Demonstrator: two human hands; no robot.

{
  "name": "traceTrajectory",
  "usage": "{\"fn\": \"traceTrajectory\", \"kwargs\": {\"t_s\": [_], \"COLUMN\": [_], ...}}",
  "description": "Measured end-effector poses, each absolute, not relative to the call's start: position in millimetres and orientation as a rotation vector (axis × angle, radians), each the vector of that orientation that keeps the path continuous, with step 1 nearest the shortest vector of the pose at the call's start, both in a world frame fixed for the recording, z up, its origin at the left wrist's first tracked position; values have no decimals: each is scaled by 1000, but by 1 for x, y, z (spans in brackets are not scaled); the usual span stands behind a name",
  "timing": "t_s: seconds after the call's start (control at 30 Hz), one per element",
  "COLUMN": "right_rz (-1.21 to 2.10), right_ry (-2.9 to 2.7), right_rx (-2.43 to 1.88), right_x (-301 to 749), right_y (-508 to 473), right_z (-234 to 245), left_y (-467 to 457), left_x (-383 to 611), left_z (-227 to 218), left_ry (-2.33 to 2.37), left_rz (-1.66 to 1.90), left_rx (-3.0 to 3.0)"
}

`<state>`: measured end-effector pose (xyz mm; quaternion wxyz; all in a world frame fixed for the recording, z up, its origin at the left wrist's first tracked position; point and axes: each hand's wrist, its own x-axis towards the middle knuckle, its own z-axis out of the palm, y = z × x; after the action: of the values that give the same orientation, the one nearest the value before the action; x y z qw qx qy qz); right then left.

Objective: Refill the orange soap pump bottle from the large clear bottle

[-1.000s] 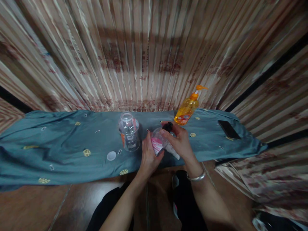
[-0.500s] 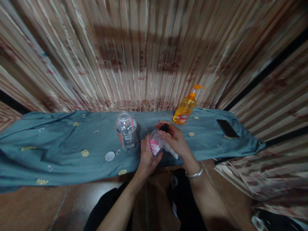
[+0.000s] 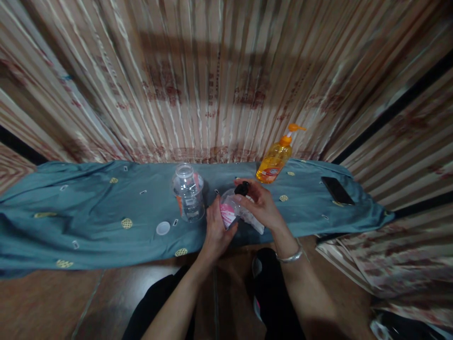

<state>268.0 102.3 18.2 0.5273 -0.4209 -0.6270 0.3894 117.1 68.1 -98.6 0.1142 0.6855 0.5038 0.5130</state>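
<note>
My left hand (image 3: 216, 229) is wrapped round a small clear bottle with a pink label (image 3: 229, 211), held over the near edge of the teal cloth (image 3: 106, 212). On top of that bottle my right hand (image 3: 260, 205) grips the black pump head (image 3: 242, 189); a silver bangle (image 3: 289, 256) circles that wrist. A clear plastic jar (image 3: 188, 199) with no lid stands just left of my hands. A white round cap (image 3: 163, 228) lies on the cloth to the left of the jar.
An orange pump bottle (image 3: 275, 159) stands behind my hands at the cloth's far edge. A black phone (image 3: 337, 190) lies at the right end. Striped curtains (image 3: 219, 80) hang behind and to both sides. Brown floor (image 3: 49, 302) lies in front.
Both hands keep hold of the pink-labelled bottle and its pump head and have shifted only slightly. The view has wobbled a little.
</note>
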Motion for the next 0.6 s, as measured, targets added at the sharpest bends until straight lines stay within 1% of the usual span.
{"fn": "traceTrajectory", "kwargs": {"t_s": [0.13,0.33,0.53,0.6], "right_rz": [823,1026,845,851], "right_ry": [-1435,-1507,-1393,-1371], "right_rx": [-1084,-966,-1102,-1100], "right_x": [267,271,267,267], "right_y": [104,104,105,106], "right_z": [13,14,12,11], "left_y": [68,70,69,69], "left_x": [118,118,118,118], "left_z": [-99,-100,-98,-99], "left_ry": [1485,1505,1511,1520], "left_rz": [1507,1494,1481,1483], "left_rx": [2017,2024,2041,2042]}}
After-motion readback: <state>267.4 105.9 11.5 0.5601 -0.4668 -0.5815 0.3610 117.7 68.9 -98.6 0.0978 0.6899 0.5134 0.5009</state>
